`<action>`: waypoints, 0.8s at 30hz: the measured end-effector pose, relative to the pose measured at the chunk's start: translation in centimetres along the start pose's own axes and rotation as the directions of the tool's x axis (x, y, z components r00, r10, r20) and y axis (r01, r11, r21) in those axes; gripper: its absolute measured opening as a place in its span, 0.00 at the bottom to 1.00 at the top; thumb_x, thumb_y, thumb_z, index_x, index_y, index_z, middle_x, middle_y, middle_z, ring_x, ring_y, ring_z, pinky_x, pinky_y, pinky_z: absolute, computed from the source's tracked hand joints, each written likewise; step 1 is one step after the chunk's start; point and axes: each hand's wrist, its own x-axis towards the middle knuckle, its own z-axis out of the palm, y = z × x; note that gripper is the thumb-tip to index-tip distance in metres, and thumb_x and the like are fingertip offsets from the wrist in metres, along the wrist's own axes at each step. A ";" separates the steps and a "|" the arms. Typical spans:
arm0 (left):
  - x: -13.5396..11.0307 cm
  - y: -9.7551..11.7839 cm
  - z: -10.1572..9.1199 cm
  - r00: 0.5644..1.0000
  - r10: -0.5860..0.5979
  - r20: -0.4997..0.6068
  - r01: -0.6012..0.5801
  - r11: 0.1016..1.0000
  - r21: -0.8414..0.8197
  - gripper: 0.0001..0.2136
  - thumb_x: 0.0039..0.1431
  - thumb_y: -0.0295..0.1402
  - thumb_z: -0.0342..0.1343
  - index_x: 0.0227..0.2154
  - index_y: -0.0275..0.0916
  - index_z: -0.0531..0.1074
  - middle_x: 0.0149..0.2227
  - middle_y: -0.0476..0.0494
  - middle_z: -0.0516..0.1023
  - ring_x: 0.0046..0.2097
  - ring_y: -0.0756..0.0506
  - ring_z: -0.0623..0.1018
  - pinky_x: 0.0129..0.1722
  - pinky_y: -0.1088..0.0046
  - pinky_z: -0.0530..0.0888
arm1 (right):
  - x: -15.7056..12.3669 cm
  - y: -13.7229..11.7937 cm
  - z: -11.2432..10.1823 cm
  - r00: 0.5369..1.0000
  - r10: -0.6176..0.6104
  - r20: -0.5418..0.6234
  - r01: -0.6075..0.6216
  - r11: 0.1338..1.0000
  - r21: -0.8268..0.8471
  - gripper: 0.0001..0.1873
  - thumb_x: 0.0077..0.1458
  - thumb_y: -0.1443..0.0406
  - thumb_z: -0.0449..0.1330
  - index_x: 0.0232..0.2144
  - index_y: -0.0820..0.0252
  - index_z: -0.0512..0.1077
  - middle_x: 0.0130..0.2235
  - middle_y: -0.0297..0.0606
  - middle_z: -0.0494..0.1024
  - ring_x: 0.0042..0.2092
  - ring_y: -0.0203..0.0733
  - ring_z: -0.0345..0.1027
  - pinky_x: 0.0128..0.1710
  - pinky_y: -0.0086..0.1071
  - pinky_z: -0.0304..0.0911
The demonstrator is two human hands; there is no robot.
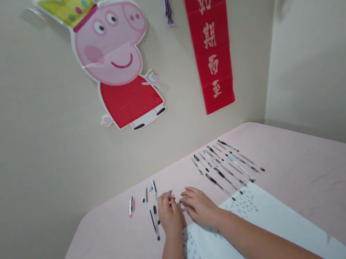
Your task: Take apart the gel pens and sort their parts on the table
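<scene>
My left hand (pixel 169 215) is over the pink-covered table with its fingers curled. A pale bit shows by its fingertips, too small to name. Close to its right, my right hand (pixel 201 207) has its fingers bent inward, and a small dark tip shows at them. What either hand grips is mostly hidden. Beside my left hand lie a black pen cap (pixel 155 213) and a thin dark pen refill (pixel 154 224). A sheet of white paper (pixel 278 217) with rows of small dark marks lies under my right forearm.
Several pens (pixel 220 186) lie in slanted rows at the back right, including a blue-and-white pen (pixel 240 167). Pen parts (pixel 154 189) and a pink-and-white pen (pixel 130 207) lie to the left. The wall, with a pig cutout (pixel 116 64) and red banner (pixel 211 43), borders the table (pixel 112 248).
</scene>
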 end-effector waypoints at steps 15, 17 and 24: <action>-0.1 0.6 -0.1 0.999 -0.005 0.052 0.004 1.000 0.024 0.12 0.56 0.27 0.47 0.37 0.39 0.74 0.37 0.43 0.71 0.39 0.45 0.73 0.40 0.66 0.72 | 0.4 0.4 0.6 0.988 -0.124 0.097 0.138 0.978 -0.156 0.09 0.54 0.71 0.58 0.29 0.60 0.78 0.32 0.40 0.79 0.47 0.44 0.66 0.53 0.38 0.57; -0.2 0.5 0.0 0.997 -0.022 0.076 0.021 1.000 0.009 0.12 0.55 0.27 0.47 0.37 0.40 0.74 0.37 0.44 0.71 0.39 0.46 0.73 0.38 0.68 0.72 | 0.5 0.7 0.8 0.991 -0.123 0.062 0.131 0.980 -0.148 0.07 0.53 0.71 0.60 0.27 0.60 0.78 0.29 0.40 0.77 0.42 0.43 0.67 0.47 0.36 0.60; -0.2 0.4 -0.1 0.993 -0.027 0.112 0.027 1.000 0.005 0.12 0.54 0.27 0.48 0.38 0.40 0.75 0.36 0.45 0.71 0.38 0.46 0.73 0.37 0.69 0.72 | 0.3 1.5 1.0 0.988 0.079 -0.136 -0.065 0.992 0.107 0.12 0.50 0.75 0.58 0.36 0.59 0.76 0.35 0.39 0.78 0.39 0.40 0.69 0.44 0.35 0.62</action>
